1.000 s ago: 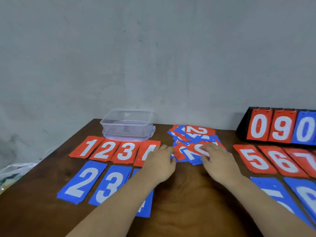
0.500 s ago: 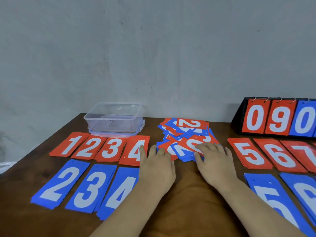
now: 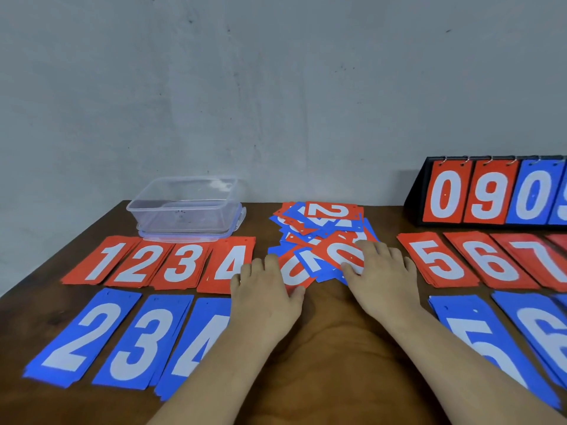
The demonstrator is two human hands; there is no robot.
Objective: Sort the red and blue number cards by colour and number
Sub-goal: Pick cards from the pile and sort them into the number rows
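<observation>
A mixed heap of red and blue number cards (image 3: 322,228) lies at the table's middle. My left hand (image 3: 265,297) lies flat at the heap's near left edge, its fingers on a red card (image 3: 293,273). My right hand (image 3: 383,277) lies flat on the heap's near right side, thumb on a red 0 card (image 3: 340,254). Sorted red stacks 1, 2, 3, 4 (image 3: 159,262) form a row at the left, with blue stacks 2, 3, 4 (image 3: 129,338) below. Red stacks 5, 6, 7 (image 3: 487,260) and blue stacks 5, 6 (image 3: 506,332) lie at the right.
A clear plastic box (image 3: 187,208) stands behind the red row at the left. A black flip scoreboard (image 3: 491,194) showing 0, 9, 0 stands at the back right. Bare brown table (image 3: 331,348) lies between my forearms. A grey wall rises behind.
The camera view shifted, so the cards sit lower and larger. My left hand slid left and nearer along the heap's edge. My right hand stayed on the heap.
</observation>
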